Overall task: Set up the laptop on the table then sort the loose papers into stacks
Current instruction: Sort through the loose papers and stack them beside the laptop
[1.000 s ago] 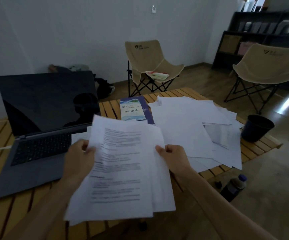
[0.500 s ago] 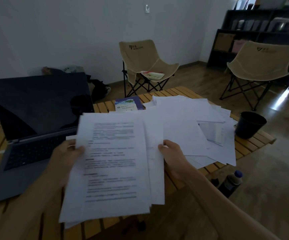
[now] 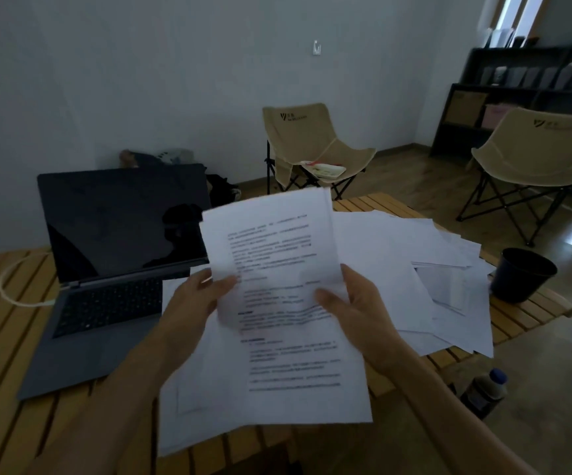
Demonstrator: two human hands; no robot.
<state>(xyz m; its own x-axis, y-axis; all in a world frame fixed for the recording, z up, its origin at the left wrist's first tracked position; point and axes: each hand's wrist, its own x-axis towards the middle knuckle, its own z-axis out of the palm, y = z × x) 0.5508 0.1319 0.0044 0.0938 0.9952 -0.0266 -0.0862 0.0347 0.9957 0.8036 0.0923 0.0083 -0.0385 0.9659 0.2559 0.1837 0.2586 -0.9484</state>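
Both hands hold a sheaf of printed papers (image 3: 277, 303) above the near edge of the table (image 3: 10, 389). The left hand (image 3: 197, 301) pinches the left margin, thumb on the front. The right hand (image 3: 356, 310) grips the right margin, thumb across the text, fingers behind. The laptop (image 3: 113, 269) stands open at left; loose sheets (image 3: 414, 269) lie spread at right.
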